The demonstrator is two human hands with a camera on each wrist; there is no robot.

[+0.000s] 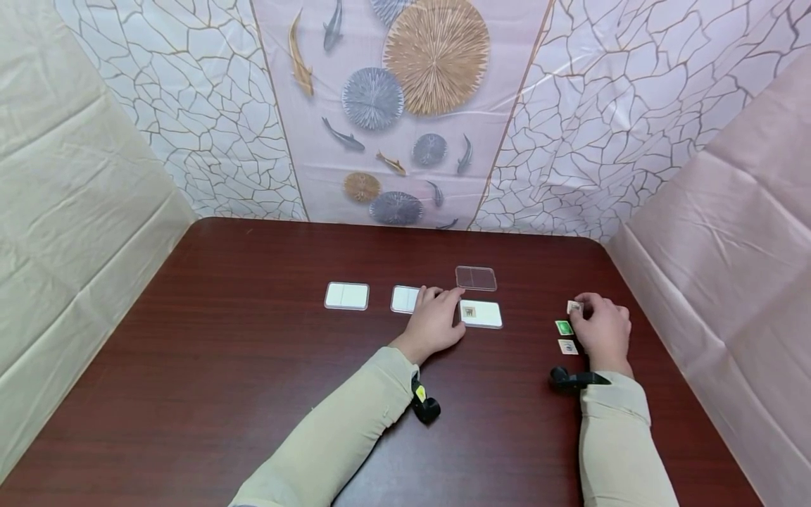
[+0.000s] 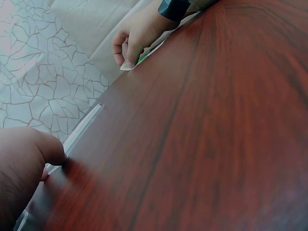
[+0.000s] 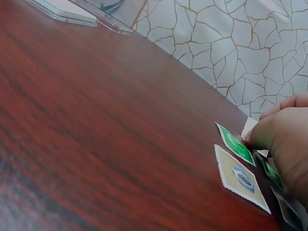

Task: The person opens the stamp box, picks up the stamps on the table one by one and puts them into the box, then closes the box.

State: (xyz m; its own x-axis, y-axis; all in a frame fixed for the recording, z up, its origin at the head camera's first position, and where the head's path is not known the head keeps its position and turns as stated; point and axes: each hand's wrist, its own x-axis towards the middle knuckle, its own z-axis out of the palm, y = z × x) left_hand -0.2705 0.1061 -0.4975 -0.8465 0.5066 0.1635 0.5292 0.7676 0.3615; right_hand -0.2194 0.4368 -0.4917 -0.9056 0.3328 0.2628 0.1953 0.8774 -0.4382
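Observation:
My left hand (image 1: 436, 320) is at the left end of a flat case with a white insert (image 1: 488, 315), thumb and forefinger holding its edges. A small stamp (image 1: 469, 312) lies on that insert. Over at the right, my right hand (image 1: 603, 331) pinches a pale stamp (image 1: 573, 307) between thumb and fingers, at or just over the table; its fingers partly cover it. Nearer to me lie a green stamp (image 3: 236, 145) and a cream stamp with a blue picture (image 3: 243, 179).
Behind the case lies a clear plastic lid (image 1: 476, 279). Two more white-insert cases are to the left, one (image 1: 346, 296) in full view and another (image 1: 403, 299) partly behind my left hand. Fabric walls border the brown table (image 1: 253, 380).

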